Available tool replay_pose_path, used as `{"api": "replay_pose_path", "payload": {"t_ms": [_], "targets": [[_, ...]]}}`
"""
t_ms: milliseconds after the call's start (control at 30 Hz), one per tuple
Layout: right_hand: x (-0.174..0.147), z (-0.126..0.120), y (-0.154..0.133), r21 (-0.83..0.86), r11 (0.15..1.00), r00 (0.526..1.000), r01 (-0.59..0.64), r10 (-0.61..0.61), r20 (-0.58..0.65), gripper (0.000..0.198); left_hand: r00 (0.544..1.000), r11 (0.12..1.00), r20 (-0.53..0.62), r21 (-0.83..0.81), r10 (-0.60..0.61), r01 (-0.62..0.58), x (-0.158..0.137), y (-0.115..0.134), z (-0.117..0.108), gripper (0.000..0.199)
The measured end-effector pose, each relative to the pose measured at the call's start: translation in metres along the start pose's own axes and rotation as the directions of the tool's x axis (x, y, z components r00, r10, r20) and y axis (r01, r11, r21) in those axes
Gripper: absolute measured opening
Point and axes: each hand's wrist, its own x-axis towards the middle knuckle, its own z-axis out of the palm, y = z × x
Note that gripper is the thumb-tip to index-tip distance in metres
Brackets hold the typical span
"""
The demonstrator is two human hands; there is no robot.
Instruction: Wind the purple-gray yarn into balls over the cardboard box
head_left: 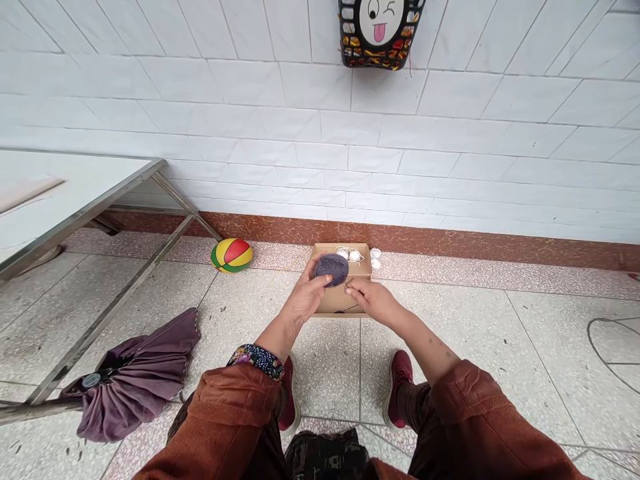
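Observation:
A ball of grey-purple yarn (332,269) rests in my left hand (301,293), the thumb across its lower side and the fingers behind it. Close by on the right, my right hand (369,297) pinches a thin strand of yarn between thumb and fingers. Both hands are above an open cardboard box (327,305) on the floor. Inside its far part lie small white balls of yarn (355,256). A dark strand crosses the near part of the box. More white balls (375,257) sit just outside its right edge.
A red, yellow and green ball (231,255) lies near the wall at left. A metal-framed table (115,175) stands on the left, with purple cloth (140,380) below it. A black basket (383,50) hangs on the tiled wall. A wire frame (607,363) is at far right.

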Motion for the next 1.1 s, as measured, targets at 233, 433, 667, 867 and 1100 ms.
{"api": "replay_pose_path", "payload": {"t_ms": [233,433,667,867,1100], "targets": [[-0.002,-0.017,-0.018,0.192,0.971,0.987,0.145,-0.129,-0.094,0.017,0.99,0.841,-0.138,0.539,0.031,0.049,0.009,-0.016,-0.016,0.089],[0.006,-0.024,0.003,0.146,0.98,0.953,0.133,-0.086,-0.292,0.018,0.896,0.886,0.374,0.461,-0.241,0.046,-0.008,-0.008,-0.008,0.092],[0.005,-0.012,0.011,0.014,0.994,0.98,-0.105,0.106,-0.17,0.022,0.943,0.991,0.325,-0.075,-0.077,0.107,-0.013,0.005,0.0,0.074],[-0.003,0.0,-0.006,-0.012,0.999,0.993,0.045,-0.043,0.109,0.012,0.991,0.999,-0.126,0.01,0.049,-0.048,0.006,0.0,-0.015,0.067],[0.003,-0.015,-0.016,0.156,0.974,0.984,0.163,-0.15,-0.094,0.02,0.998,0.849,-0.064,0.528,-0.003,0.036,0.004,-0.01,-0.023,0.09]]}}
